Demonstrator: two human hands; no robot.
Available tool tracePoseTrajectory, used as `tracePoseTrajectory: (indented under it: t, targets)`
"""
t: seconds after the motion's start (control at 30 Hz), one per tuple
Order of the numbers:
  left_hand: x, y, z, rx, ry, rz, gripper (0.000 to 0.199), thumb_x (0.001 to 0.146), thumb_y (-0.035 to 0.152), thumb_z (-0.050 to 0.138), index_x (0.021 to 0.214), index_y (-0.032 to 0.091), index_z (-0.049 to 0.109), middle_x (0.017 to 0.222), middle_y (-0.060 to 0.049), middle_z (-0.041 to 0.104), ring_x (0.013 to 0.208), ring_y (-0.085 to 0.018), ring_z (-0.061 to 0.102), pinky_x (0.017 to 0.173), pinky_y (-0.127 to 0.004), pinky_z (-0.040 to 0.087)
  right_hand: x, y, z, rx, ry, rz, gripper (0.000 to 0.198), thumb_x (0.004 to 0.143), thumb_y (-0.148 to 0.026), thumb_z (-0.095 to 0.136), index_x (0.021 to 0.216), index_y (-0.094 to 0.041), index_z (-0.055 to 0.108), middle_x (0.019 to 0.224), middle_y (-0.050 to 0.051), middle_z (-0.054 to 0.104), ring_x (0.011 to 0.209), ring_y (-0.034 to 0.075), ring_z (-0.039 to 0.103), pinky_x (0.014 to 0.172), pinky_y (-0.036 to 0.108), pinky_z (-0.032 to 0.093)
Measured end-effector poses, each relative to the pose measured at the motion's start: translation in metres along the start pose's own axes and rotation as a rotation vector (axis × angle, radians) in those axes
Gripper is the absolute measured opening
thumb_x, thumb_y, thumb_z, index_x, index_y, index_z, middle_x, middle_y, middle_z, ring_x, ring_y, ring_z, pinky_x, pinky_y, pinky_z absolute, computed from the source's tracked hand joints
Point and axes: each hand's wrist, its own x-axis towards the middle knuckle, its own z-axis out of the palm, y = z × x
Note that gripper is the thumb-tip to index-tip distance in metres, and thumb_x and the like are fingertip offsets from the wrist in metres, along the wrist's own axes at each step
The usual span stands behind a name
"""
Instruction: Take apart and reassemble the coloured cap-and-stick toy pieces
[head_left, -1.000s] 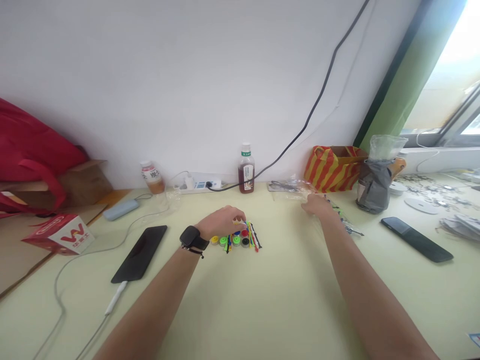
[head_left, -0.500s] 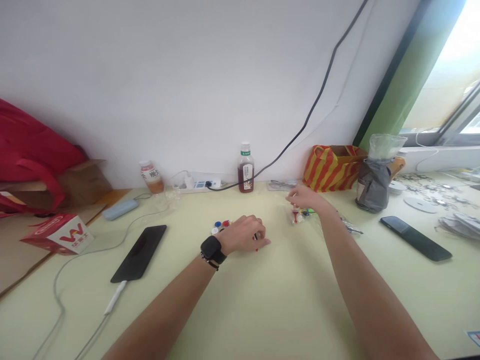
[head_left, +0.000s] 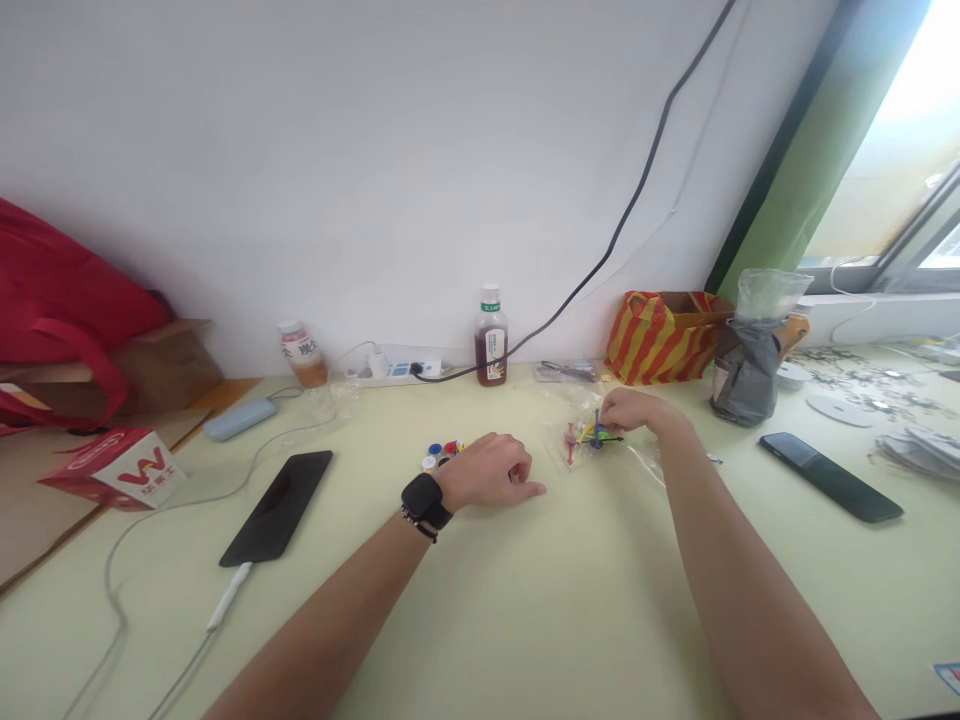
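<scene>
My left hand [head_left: 491, 470], with a black watch [head_left: 422, 498] on its wrist, rests low over the table. Its fingers are curled and its thumb points right; a small dark and white bit shows under them, too little to name. Beside its knuckles lie small round pieces [head_left: 433, 455] in blue, white, red and black, partly covered by the hand. My right hand [head_left: 632, 409] pinches at a clear plastic bag [head_left: 559, 445] with slim coloured plastic pieces [head_left: 598, 432] in pink, blue, yellow, green and black. Its fingertips are partly hidden.
At the wall stand a tea bottle [head_left: 492, 345], a power strip [head_left: 405, 368] and a striped bag [head_left: 660, 335]. Phones lie left [head_left: 277, 508] and right [head_left: 829, 475], the left one on a cable. A red-white box [head_left: 124, 468] sits far left, a grey bag [head_left: 746, 375] back right.
My right hand has moved slightly right and down, its fingers now at the coloured pieces. The plastic bag and pieces have shifted left and spread into view. My left hand has barely moved.
</scene>
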Motion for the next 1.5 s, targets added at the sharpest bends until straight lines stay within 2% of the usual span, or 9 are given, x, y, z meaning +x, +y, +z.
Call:
tracePoseTrajectory:
  t: [0.17,0.3,0.5,0.7,0.87,1.03,1.17,1.3,1.5]
  targets:
    - [0.000,-0.006,-0.004,-0.005,0.043,-0.027,0.025,0.094,0.041,0.059,0.081,0.022,0.067,0.090,-0.005,0.070,0.092,-0.024,0.064,0.081,-0.035,0.046,-0.010,-0.015,-0.012,0.091,-0.094,-0.104,0.013,0.074,-0.015,0.069,0.086,-0.019,0.068,0.076,0.003,0.072,0.070,0.016,0.064,0.061,0.023,0.045]
    - [0.000,-0.007,-0.005,-0.006,0.087,-0.071,0.020,0.095,0.041,0.057,0.097,0.023,0.067,0.096,-0.005,0.070,0.095,-0.024,0.064,0.081,-0.035,0.047,-0.024,-0.026,-0.029,0.236,-0.026,-0.238,0.030,0.081,-0.023,0.069,0.110,-0.022,0.062,0.095,0.003,0.073,0.082,0.017,0.065,0.068,0.023,0.047]
    - [0.000,-0.006,0.002,-0.043,0.172,-0.171,0.034,0.096,0.047,0.054,0.120,0.023,0.057,0.120,-0.009,0.066,0.114,-0.028,0.061,0.092,-0.040,0.048,-0.058,-0.045,-0.053,0.453,0.104,-0.449,0.029,0.088,-0.030,0.062,0.116,-0.022,0.062,0.095,0.004,0.068,0.088,0.018,0.063,0.073,0.024,0.048]
    - [0.003,0.001,0.009,-0.050,0.055,-0.143,0.038,0.096,0.051,0.053,0.121,0.023,0.061,0.114,-0.011,0.070,0.117,-0.030,0.060,0.093,-0.038,0.049,-0.049,-0.026,-0.059,0.466,0.524,-0.276,0.026,0.086,-0.020,0.053,0.109,-0.020,0.066,0.095,0.008,0.070,0.078,0.020,0.064,0.067,0.028,0.048]
    - [0.005,0.008,0.012,-0.026,0.077,-0.126,0.034,0.097,0.047,0.052,0.118,0.023,0.065,0.112,-0.010,0.072,0.116,-0.030,0.062,0.094,-0.039,0.049,-0.011,0.005,-0.041,0.587,0.648,0.004,0.040,0.094,-0.020,0.040,0.126,-0.015,0.064,0.113,0.016,0.072,0.099,0.026,0.068,0.079,0.032,0.053]
    - [0.006,0.011,0.014,-0.059,0.102,-0.113,0.033,0.097,0.045,0.054,0.119,0.024,0.067,0.119,-0.009,0.071,0.117,-0.030,0.062,0.097,-0.039,0.048,0.004,0.013,-0.025,0.192,0.342,0.026,0.041,0.095,-0.035,0.056,0.131,-0.015,0.061,0.136,0.020,0.062,0.128,0.033,0.056,0.101,0.039,0.047]
    - [0.006,0.013,0.014,-0.155,0.077,-0.032,0.032,0.096,0.041,0.058,0.125,0.029,0.066,0.124,-0.006,0.070,0.121,-0.027,0.060,0.099,-0.037,0.048,-0.005,-0.006,-0.014,0.200,0.016,-0.103,0.029,0.091,-0.040,0.064,0.113,-0.022,0.069,0.123,0.011,0.069,0.098,0.022,0.071,0.083,0.029,0.056]
    - [0.006,0.014,0.013,-0.223,0.033,0.014,0.035,0.092,0.035,0.065,0.126,0.029,0.065,0.125,-0.006,0.070,0.118,-0.027,0.062,0.098,-0.036,0.048,-0.018,-0.042,0.006,0.220,-0.509,-0.088,0.052,0.077,-0.048,0.080,0.120,-0.025,0.062,0.111,0.008,0.072,0.076,0.018,0.073,0.069,0.031,0.061]
    - [0.009,0.014,0.019,-0.274,0.058,0.023,0.027,0.092,0.027,0.064,0.120,0.027,0.064,0.117,-0.006,0.071,0.116,-0.026,0.063,0.095,-0.035,0.049,-0.016,-0.070,0.023,0.115,-0.542,-0.175,0.029,0.075,-0.026,0.079,0.100,-0.022,0.065,0.083,0.001,0.072,0.072,0.015,0.072,0.069,0.025,0.059]
